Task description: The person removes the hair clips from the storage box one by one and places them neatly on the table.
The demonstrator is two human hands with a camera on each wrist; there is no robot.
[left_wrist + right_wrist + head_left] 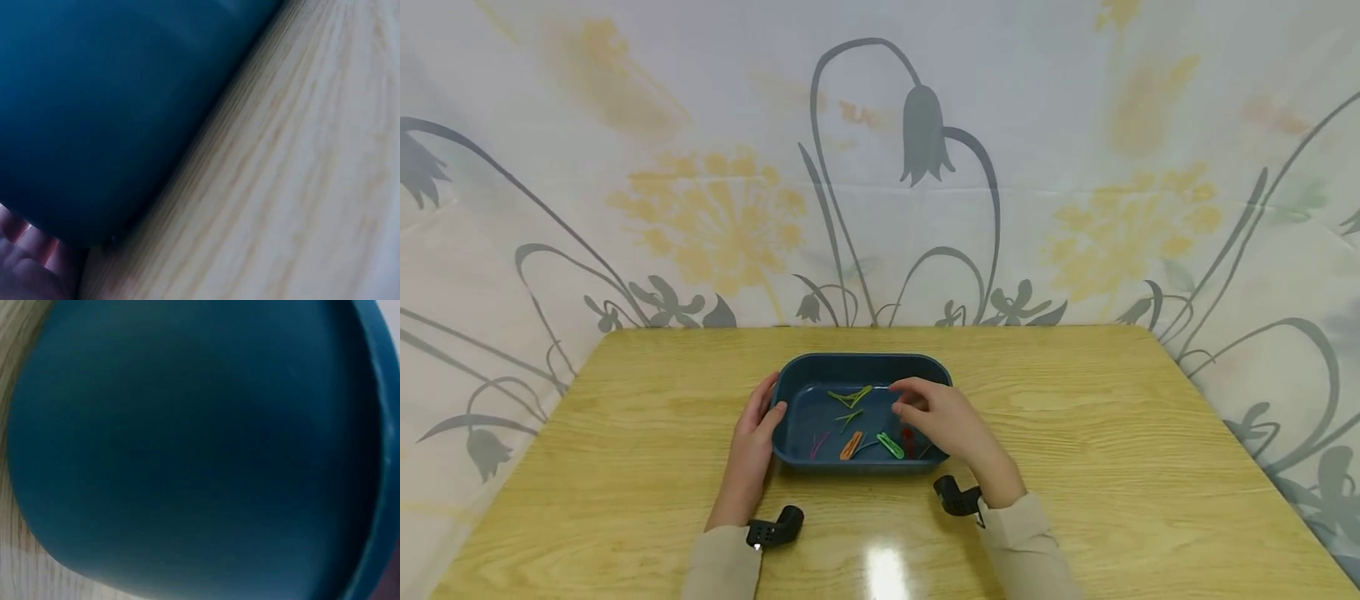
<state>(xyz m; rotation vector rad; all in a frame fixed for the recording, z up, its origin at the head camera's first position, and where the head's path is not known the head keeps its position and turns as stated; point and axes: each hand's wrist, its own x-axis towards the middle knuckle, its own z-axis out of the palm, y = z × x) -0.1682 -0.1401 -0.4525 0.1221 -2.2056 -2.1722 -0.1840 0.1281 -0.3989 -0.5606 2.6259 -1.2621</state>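
Centrally on a pale wooden table (1075, 433) sits a dark blue tray (857, 363), its long axis running left to right, backed by a white curtain (880, 125) printed with grey and yellow flowers. Inside lie thin coloured clips: a yellow-green one (850, 397), an orange one (851, 446), a green one (891, 445). The left hand (752, 442) grips the tray's left rim, thumb over the edge; the right hand (943, 421) hovers inside the tray's right part, fingers curled, whether pinching anything I cannot tell.

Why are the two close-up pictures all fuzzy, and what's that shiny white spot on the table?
Head view: sharp, with lamp glare on the table. Left wrist view: blurred, too close to the blue tray. Right wrist view: blurred too, nearly all tray.
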